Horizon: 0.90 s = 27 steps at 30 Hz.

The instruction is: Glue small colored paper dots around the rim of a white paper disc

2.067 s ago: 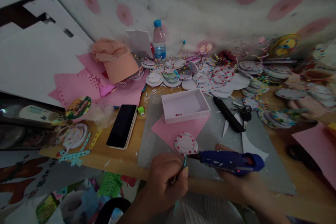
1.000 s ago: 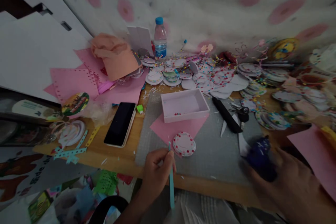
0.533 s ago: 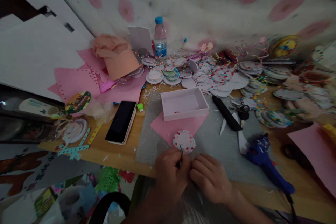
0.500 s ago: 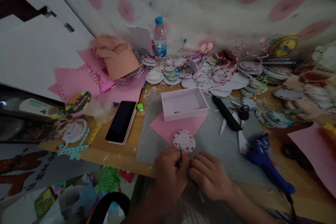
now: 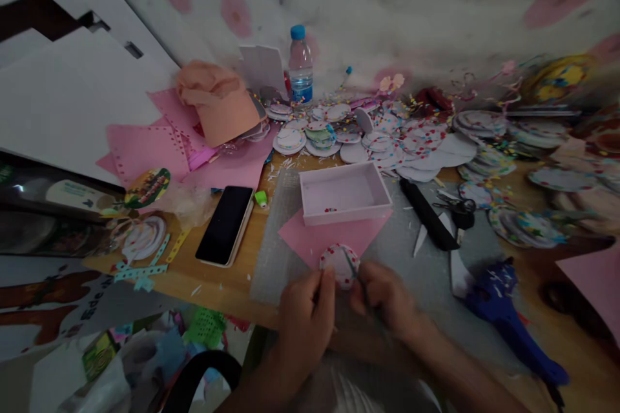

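The white open-top box (image 5: 349, 212) stands on the desk (image 5: 225, 293), partly over a pink paper sheet (image 5: 305, 239), and a few tiny red pieces lie inside it. In front of the box, on the near side, there is a round white disc with a red-dotted border (image 5: 334, 253), and this disc lies partly on the pink sheet. The right hand (image 5: 385, 293) is at the near right of the disc, and its grip is narrow, holding a thin teal strip (image 5: 351, 263), whose upper end crosses over the disc. The left hand (image 5: 307, 310) is at the near left side of the same disc, with thumb and finger brought close together; I cannot tell if something is held between them. To the right of the box lie a long black tool (image 5: 429, 214) and a bunch of keys (image 5: 460, 210), and farther to the right and nearer, a blue glue gun (image 5: 516, 326). To the left of the box is a smartphone (image 5: 225, 226), with a small lime-green piece (image 5: 261, 199) just beside it. Behind the box, many decorated discs (image 5: 380, 142) are piled near a water bottle (image 5: 301, 68).
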Tool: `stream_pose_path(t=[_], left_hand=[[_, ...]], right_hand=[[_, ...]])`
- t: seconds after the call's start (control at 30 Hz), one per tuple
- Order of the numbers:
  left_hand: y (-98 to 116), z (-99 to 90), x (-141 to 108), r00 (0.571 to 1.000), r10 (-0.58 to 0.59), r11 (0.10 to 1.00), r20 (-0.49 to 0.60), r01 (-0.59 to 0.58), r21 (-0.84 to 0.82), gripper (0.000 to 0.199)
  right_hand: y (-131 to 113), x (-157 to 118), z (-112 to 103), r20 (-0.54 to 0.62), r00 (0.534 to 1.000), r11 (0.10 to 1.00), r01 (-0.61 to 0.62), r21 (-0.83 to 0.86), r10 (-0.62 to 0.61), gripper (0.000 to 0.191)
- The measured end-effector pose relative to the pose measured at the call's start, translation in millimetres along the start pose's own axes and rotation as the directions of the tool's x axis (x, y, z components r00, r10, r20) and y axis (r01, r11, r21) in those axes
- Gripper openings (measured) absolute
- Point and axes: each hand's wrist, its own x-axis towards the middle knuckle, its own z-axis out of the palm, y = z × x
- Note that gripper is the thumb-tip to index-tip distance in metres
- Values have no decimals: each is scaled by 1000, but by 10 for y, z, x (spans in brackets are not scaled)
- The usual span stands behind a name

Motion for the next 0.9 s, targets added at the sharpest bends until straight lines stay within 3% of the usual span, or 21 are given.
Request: stream_pose_path(t=[0.1,0.17,0.27,0.33,0.43,0.5,0.9], left_hand=[[-111,-1,39,976,-190,955,107,209,-212,49],[-149,-2,58,950,-267,903,159,304,-303,48],[-134,6,73,923,-302,812,237,379,-444,43],[-101,20,84,901,-276,708,336,427,-562,39],[-80,50,110,869,-210,566,447,481,-669,32],[-96,68,129,865,-193,532,463,489,-691,29],[-194,101,176,867,-180,576,464,476,-665,38]], right_hand=[[66,22,-58,-202,953,966,-192,172,225,29],[70,42,-84,-223,908,895,-261,361,354,29],[55,40,-86,-58,850,673,-371,639,523,30],[51,19,-73,69,837,597,-442,669,542,30],[55,-3,-60,145,815,585,-514,627,561,29],[55,3,-58,159,803,589,-541,601,575,30],[65,34,-17,187,799,634,-575,517,572,30]])
